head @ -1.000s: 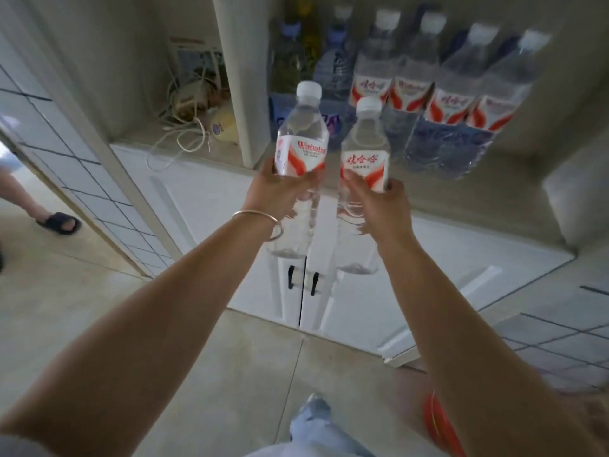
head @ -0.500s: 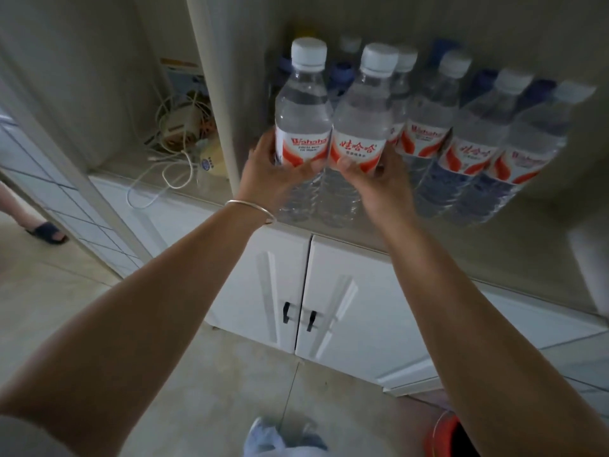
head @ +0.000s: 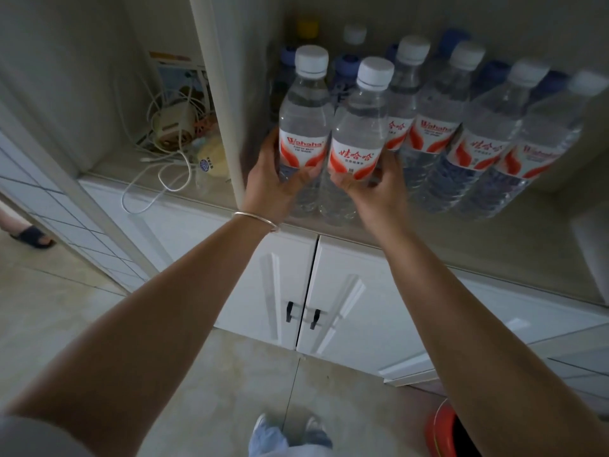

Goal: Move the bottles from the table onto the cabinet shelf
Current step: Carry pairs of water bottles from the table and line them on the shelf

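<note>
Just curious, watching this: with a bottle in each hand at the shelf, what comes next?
Probably let go of both. The left hand and right hand hold two bottles upright, seemingly resting on the shelf beside the row of bottles.

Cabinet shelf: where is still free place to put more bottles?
The shelf is bare along its front edge, before the row of standing bottles. Behind that row, blue-capped bottles crowd it. The left compartment holds tangled cables. At the divider, both hands grip bottles.
</note>
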